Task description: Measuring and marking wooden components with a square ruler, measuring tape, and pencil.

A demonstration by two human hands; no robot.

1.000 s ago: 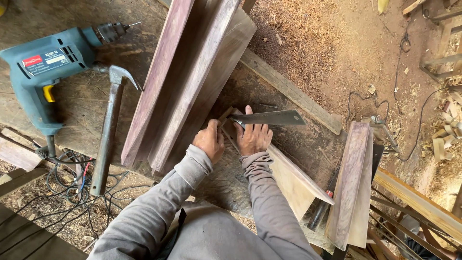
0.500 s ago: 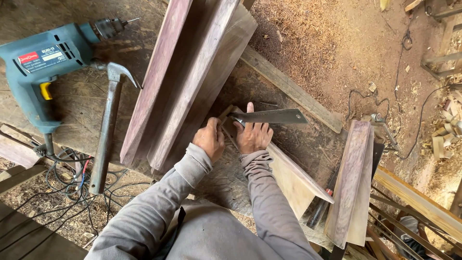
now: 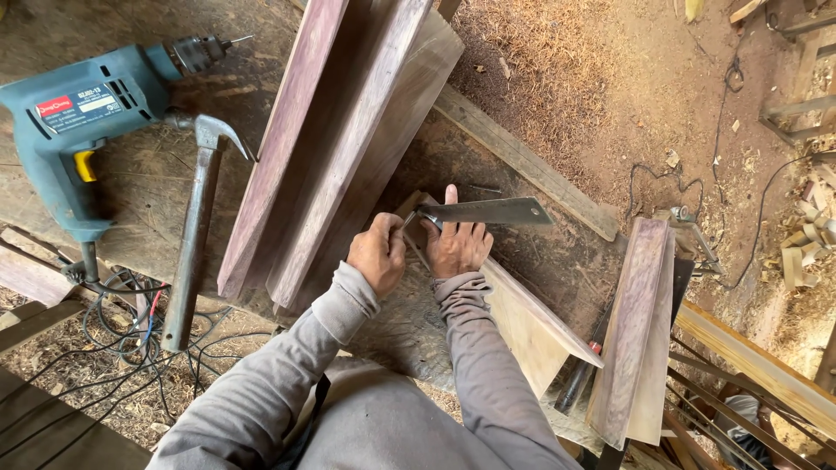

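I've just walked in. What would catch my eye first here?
Probably the teal electric drill lying at the bench's upper left, with a hammer beside it. In the middle, the left hand and right hand press a metal try square onto a pale board, beside long dark planks.

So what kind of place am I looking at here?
Likely a rough woodworking shop: sawdust covers the dirt floor, planks lie on the bench, with an electric drill and hammer alongside.

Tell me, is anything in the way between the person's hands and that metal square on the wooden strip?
Nothing visible. The right hand lies flat on the metal square, pressing it onto the pale wooden strip. The left hand is closed at the square's corner, seemingly around a small marking tool I can't make out.
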